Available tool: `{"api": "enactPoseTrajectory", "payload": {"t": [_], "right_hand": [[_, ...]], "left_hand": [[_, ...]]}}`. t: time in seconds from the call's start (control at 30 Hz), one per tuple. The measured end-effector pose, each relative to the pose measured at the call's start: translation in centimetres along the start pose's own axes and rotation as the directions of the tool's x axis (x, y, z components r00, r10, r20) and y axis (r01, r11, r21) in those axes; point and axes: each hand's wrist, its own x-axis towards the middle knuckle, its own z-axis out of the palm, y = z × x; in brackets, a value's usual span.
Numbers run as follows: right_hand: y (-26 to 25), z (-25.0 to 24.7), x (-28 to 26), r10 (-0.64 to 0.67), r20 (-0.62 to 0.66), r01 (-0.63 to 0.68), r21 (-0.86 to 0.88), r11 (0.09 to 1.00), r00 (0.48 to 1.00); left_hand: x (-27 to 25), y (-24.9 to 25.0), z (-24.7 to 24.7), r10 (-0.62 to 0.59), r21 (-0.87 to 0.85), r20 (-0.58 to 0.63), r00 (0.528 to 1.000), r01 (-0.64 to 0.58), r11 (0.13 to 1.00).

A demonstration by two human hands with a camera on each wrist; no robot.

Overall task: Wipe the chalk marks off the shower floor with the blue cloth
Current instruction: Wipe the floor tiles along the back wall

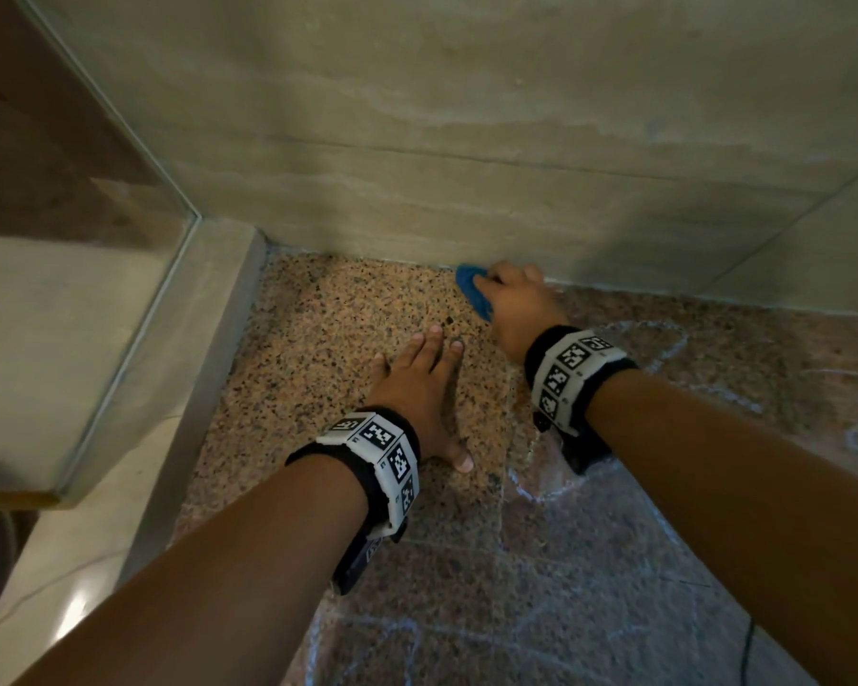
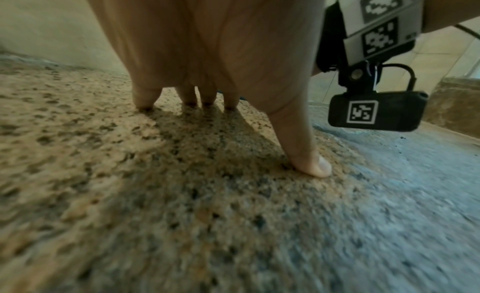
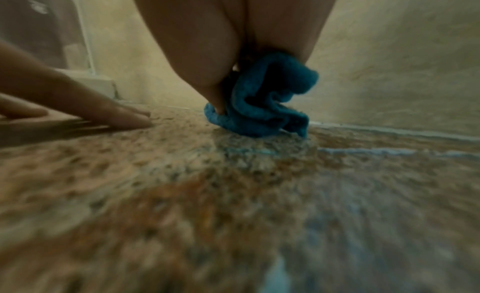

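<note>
The shower floor (image 1: 348,339) is speckled tan granite. My right hand (image 1: 511,299) grips a crumpled blue cloth (image 1: 472,289) (image 3: 262,104) and presses it on the floor where it meets the back wall. My left hand (image 1: 417,383) (image 2: 207,96) lies flat on the floor just in front, fingers straight, thumb spread to the right. White chalk marks (image 1: 664,354) loop over the darker floor to the right of and in front of my hands; a chalky patch (image 2: 402,184) also shows in the left wrist view. The floor around my left hand looks bare of chalk.
A beige tiled wall (image 1: 466,165) rises behind the cloth. On the left a glass panel (image 1: 95,240) stands on a raised stone kerb (image 1: 204,349), with pale polished floor (image 1: 70,561) outside it. A thin black cable (image 1: 746,646) lies at the lower right.
</note>
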Motion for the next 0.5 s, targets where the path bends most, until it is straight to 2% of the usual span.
{"api": "enactPoseTrajectory", "payload": {"t": [0.1,0.17,0.3,0.33,0.4,0.47,0.5], "right_hand": [[0.5,-0.6,-0.1,0.048,0.004,-0.047,-0.118,0.992,0.999],[1.4,-0.9,-0.8,0.131,-0.005,-0.130,-0.173,0.976,0.991],[1.9,-0.9,-1.8,0.277,0.044,-0.268,-0.147,0.952,0.960],[1.6,-0.9,-1.7,0.258,0.037,-0.253,-0.106,0.961,0.965],[0.5,-0.6,-1.3,0.125,0.031,-0.123,-0.047,0.991,0.992],[-0.2,0.0,-0.9,-0.005,0.061,0.009,-0.068,0.998,0.998],[-0.3,-0.1,-0.7,-0.019,0.064,0.024,-0.078,0.997,0.998]], "left_hand": [[-0.1,0.0,0.0,0.000,0.003,0.000,1.000,0.000,1.000],[-0.2,0.0,0.0,-0.001,0.004,0.001,1.000,0.001,1.000],[-0.1,0.0,0.0,0.000,-0.007,-0.007,1.000,-0.001,1.000],[-0.1,0.0,0.0,-0.001,-0.006,-0.010,1.000,0.001,1.000],[-0.1,0.1,0.1,-0.003,-0.002,-0.012,1.000,0.003,1.000],[-0.1,0.1,0.1,-0.006,0.002,-0.011,1.000,0.006,1.000],[0.0,0.1,0.1,-0.008,0.005,-0.010,1.000,0.008,1.000]]}}
